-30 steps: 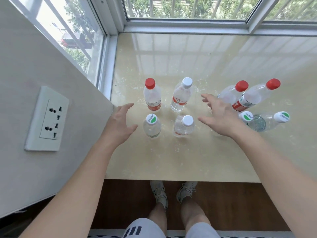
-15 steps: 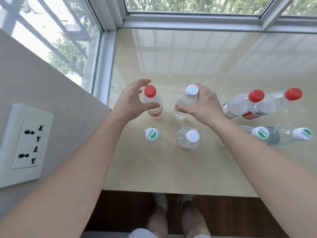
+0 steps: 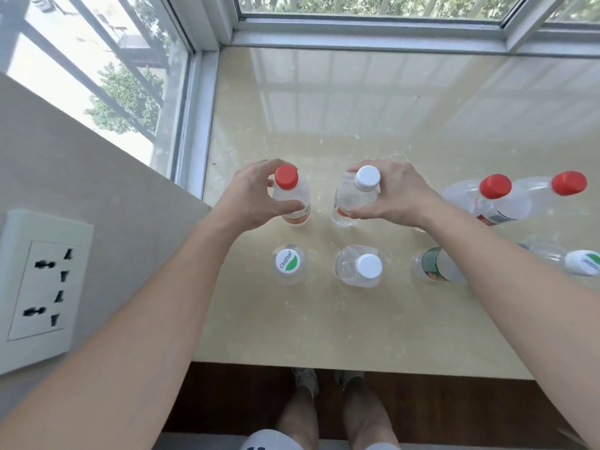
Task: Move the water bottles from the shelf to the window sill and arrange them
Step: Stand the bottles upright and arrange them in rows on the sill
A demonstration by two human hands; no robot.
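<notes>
Red-capped bottle (image 3: 287,177) stands at the far left of the group on the beige window sill (image 3: 357,125), the left grip (image 3: 250,198) curled round its shoulder. Just right of it, the right grip (image 3: 397,196) is clamped on the white-capped bottle (image 3: 367,178).

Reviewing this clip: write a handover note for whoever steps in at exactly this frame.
Left grip: holds the red-capped bottle in the back row.
Right grip: holds the white-capped bottle beside it, just below the cap.
Both bottles appear to stand on the window sill.
Front row: green-logo bottle, second white-capped bottle, a bottle partly hidden by the right forearm, far-right green-logo bottle. Back right: two more red-capped bottles.
Done: eight bottles on the sill, in two rough rows.
Left: finish placing the two held bottles. The shelf is out of view, so I cannot tell whether more remain.
</notes>
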